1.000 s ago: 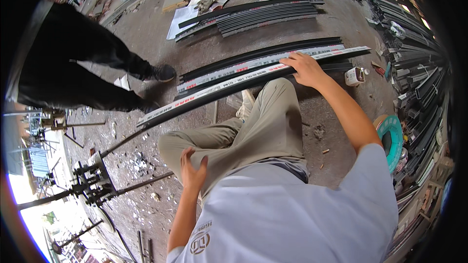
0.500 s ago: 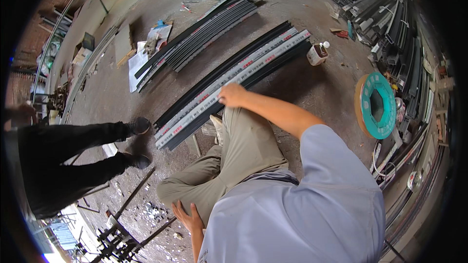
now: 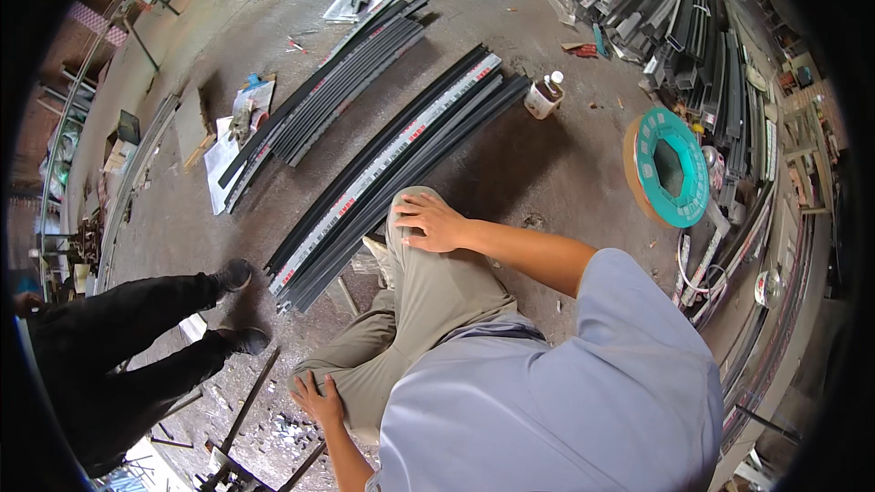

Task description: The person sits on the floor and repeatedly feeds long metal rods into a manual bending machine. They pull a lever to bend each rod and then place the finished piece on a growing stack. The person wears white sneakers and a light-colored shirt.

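My right hand [image 3: 430,222] rests on my raised right knee, fingers spread over the khaki trouser leg and holding nothing. Lower down, my left hand [image 3: 319,401] lies on my folded left knee with its fingers apart. Just beyond my right hand, a bundle of long profile strips lies slantwise on the floor. One strip in it shows a white printed face [image 3: 401,148] with red marks; dark grey strips [image 3: 456,137] lie along its near side and black ones along its far side. Farther off is a second bundle of dark strips [image 3: 355,73].
A small bottle [image 3: 544,98] with a white cap stands by the bundle's right end. To the right is a teal-faced roll [image 3: 697,173]; many dark profiles [image 3: 684,27] are piled behind it. Another person's black-trousered legs [image 3: 137,310] are at left. Papers [image 3: 219,164] lie by the far bundle.
My right hand has left the printed strips and come back onto my knee. Two white printed faces showed before; now one does, with dark faces beside it. The view has shifted.
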`<state>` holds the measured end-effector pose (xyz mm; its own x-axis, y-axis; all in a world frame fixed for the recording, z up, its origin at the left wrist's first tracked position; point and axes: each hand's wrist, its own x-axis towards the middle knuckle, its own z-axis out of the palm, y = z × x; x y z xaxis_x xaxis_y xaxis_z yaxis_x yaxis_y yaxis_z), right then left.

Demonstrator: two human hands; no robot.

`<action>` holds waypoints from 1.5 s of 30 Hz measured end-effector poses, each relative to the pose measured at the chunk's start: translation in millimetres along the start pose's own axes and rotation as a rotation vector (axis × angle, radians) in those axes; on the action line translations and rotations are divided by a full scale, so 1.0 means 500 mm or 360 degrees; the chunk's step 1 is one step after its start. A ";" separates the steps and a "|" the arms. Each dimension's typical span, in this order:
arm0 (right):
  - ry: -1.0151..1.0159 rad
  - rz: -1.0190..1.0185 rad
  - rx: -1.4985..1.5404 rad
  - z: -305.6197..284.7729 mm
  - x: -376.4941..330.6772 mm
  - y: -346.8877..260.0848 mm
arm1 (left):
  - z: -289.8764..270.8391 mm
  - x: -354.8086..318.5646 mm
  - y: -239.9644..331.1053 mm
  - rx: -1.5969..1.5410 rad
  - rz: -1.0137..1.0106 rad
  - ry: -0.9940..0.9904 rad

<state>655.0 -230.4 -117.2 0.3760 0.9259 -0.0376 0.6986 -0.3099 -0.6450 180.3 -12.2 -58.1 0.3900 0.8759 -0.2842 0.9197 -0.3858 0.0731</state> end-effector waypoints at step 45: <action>0.0135 0.0314 0.0513 -0.119 -0.183 -0.309 | 0.045 -0.114 -0.144 -0.1727 0.0143 0.0742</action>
<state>548.9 -280.4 31.1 0.5425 0.8299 -0.1306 0.3856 -0.3841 -0.8389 90.6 -41.0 -68.8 0.2275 0.9660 0.1228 0.3581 -0.2003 0.9120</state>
